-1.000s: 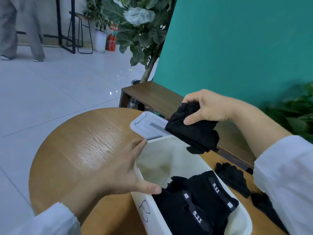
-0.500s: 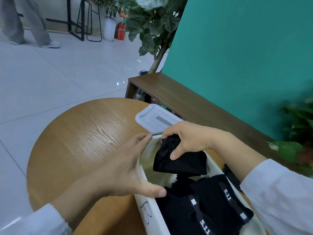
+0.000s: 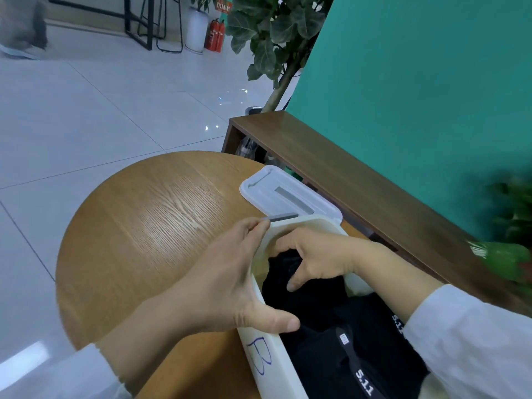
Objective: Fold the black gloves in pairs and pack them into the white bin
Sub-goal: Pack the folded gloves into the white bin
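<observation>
Gloves marked "5.11" in my bin lettered "B"
My right hand [image 3: 319,259] grips a folded glove pair [image 3: 305,286] inside the white bin [image 3: 276,367]; my left hand [image 3: 230,286], fingers spread, presses its wall; lid [image 3: 285,194] behind.

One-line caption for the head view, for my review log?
Right hand lowers folded black gloves into the white bin while the left hand steadies its rim.

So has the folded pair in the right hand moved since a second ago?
Yes. The folded pair, gripped by the right hand, went down from above the white bin rim to inside it, at the end near the lid.
</observation>
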Demonstrator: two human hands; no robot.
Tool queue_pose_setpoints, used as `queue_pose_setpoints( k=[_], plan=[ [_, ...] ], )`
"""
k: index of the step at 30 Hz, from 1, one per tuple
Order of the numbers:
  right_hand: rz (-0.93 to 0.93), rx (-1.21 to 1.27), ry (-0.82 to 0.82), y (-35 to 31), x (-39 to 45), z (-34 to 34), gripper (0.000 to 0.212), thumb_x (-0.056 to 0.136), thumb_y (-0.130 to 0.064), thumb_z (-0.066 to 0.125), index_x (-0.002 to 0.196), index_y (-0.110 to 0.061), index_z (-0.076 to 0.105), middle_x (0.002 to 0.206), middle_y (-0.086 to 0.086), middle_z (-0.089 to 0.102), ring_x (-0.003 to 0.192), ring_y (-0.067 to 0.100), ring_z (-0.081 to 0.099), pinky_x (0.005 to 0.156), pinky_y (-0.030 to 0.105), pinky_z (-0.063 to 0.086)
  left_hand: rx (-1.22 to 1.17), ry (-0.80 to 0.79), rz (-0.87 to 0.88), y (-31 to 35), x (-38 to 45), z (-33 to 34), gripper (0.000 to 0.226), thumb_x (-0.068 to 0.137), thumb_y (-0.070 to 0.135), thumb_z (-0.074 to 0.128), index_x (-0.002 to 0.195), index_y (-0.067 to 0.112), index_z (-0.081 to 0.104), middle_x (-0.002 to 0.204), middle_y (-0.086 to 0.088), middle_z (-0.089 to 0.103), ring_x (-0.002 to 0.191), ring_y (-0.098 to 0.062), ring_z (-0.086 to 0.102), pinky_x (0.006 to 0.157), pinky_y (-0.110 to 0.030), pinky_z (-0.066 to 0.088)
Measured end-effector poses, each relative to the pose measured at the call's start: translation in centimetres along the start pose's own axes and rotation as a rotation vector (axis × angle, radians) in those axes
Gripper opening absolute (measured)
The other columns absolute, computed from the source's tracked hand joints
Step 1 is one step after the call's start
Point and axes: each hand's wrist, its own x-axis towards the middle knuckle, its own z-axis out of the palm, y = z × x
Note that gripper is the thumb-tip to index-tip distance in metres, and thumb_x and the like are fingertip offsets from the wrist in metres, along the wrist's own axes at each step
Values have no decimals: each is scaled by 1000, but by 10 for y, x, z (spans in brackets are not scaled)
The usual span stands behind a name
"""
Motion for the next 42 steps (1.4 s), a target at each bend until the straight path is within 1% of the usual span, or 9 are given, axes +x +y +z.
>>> queue_pose_setpoints(
  k=[5, 8, 11, 15, 17, 20, 22, 28, 42],
  plan=[
    [-31, 5, -3, -1, 5, 13, 64, 76, -17, 81, 134, -22, 55, 133, -12, 55, 123, 1, 46, 104, 18, 36, 15, 15, 2, 0, 0, 2, 139, 44, 88, 58, 156, 29, 0, 145, 32, 4, 135, 10, 9, 96, -1, 14],
    [-47, -15, -28, -3, 9, 18, 60, 77, -12, 80, 132, -16, 57, 115, -13, 59, 88, -21, 52, 76, 0, 36, 13, 21, 5, -1, 1, 2, 139, 44, 87, 59, 156, 29, 0, 143, 34, 3, 135, 9, 8, 95, 2, 14],
    [-50, -11, -48, 0, 15, 22, 58, 77, -10, 79, 131, -16, 58, 90, -17, 58, 65, -18, 52, 65, 5, 38, 8, 25, 5, -2, 1, 3, 138, 44, 86, 59, 156, 31, 1, 143, 35, 3, 136, 10, 8, 102, -4, 14],
    [-41, 31, -83, 3, 18, 23, 57, 78, -2, 73, 132, -14, 56, 80, -21, 54, 66, -6, 54, 59, 4, 39, 15, 20, 11, -3, 1, 3, 137, 45, 88, 59, 156, 31, 1, 142, 35, 4, 136, 13, 8, 109, -9, 16],
    [-30, 85, -93, 3, 17, 22, 57, 78, 0, 67, 131, -17, 56, 81, -14, 63, 67, -2, 60, 63, 8, 43, 16, 18, 18, -3, 0, 2, 137, 46, 88, 58, 156, 31, 1, 140, 37, 4, 134, 17, 6, 104, -1, 13],
    [-66, 86, -88, 5, 19, 24, 61, 77, -3, 63, 134, -22, 52, 121, -4, 64, 109, 12, 60, 99, 32, 47, 21, 21, 15, -3, 0, 2, 137, 45, 88, 58, 156, 31, 2, 140, 36, 5, 133, 18, 7, 103, 0, 13],
    [-75, 69, -94, 9, 20, 26, 59, 80, -2, 63, 135, -21, 51, 129, -5, 60, 120, 13, 54, 106, 34, 41, 18, 23, 11, -3, 0, 2, 137, 44, 89, 58, 156, 32, 2, 141, 35, 6, 134, 16, 9, 107, -7, 16],
    [-76, 123, -62, 14, 18, 21, 53, 80, 0, 68, 131, -16, 58, 125, -6, 64, 111, 4, 58, 99, 17, 43, 9, 25, -11, -2, -1, 1, 137, 43, 88, 60, 156, 32, 6, 144, 31, 9, 135, 11, 15, 115, -21, 24],
    [-83, 230, -14, 13, 17, 22, 55, 78, -1, 75, 130, -13, 61, 121, -10, 66, 110, -3, 59, 97, 12, 43, -68, 115, 1, -5, -21, 6, 136, 43, 85, 64, 155, 32, 7, 141, 35, 10, 136, 11, 17, 110, -21, 30]
  ],
)
